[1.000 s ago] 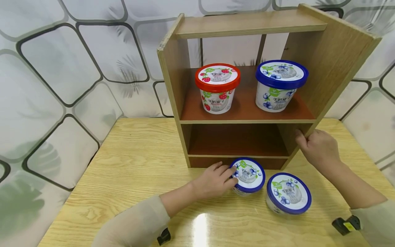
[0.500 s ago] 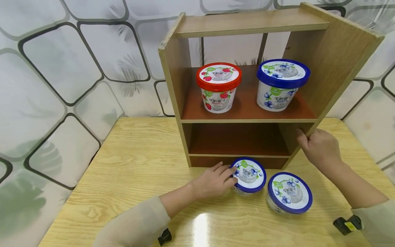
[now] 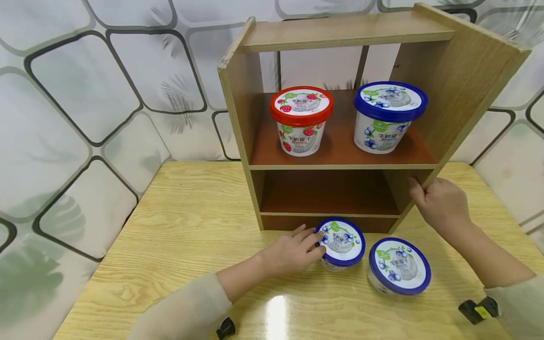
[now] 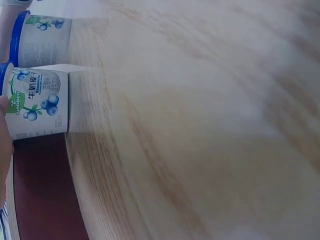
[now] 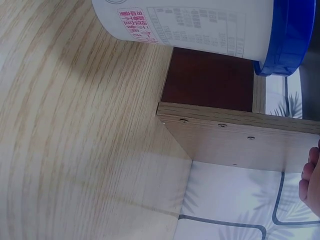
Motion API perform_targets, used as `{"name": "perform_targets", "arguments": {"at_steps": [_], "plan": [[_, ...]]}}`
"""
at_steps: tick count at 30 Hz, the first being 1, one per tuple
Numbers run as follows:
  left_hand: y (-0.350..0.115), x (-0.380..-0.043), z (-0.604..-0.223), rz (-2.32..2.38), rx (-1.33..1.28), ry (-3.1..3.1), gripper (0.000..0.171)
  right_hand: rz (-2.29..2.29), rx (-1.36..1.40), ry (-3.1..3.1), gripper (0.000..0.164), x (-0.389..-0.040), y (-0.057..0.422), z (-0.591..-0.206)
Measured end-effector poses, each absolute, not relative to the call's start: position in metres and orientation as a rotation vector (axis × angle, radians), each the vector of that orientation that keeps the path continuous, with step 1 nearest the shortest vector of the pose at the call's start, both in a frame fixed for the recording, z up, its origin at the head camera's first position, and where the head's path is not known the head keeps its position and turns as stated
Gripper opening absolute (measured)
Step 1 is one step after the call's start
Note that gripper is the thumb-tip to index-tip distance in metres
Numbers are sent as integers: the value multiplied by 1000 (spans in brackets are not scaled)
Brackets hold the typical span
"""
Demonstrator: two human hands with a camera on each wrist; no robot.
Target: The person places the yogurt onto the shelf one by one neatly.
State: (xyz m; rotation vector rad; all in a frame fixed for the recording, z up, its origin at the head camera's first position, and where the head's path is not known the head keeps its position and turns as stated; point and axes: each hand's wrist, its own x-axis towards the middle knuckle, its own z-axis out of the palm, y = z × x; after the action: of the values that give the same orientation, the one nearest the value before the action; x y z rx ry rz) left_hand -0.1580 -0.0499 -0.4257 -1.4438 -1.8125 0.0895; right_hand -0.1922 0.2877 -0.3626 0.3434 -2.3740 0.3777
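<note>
On the wood-grain tabletop [image 3: 191,203], the round blue-lidded white tub [image 3: 342,242] nearest the brown wooden shelf unit [image 3: 343,166] touches, from the right, the left hand's [image 3: 293,249] parted fingers; the right hand's [image 3: 444,204] fingers clamp that unit.

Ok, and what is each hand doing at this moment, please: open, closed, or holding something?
Left hand: open, touching the left blue-lidded tub on the table.
Right hand: closed, holding the side of the shelf.
</note>
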Motion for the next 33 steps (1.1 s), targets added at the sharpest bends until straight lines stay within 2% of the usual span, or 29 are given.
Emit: {"name": "perform_targets", "arguments": {"at_steps": [33], "plan": [[-49, -152, -424, 210, -1435, -1959, 20, 378, 362, -2339, 44, -194, 288, -366]]}}
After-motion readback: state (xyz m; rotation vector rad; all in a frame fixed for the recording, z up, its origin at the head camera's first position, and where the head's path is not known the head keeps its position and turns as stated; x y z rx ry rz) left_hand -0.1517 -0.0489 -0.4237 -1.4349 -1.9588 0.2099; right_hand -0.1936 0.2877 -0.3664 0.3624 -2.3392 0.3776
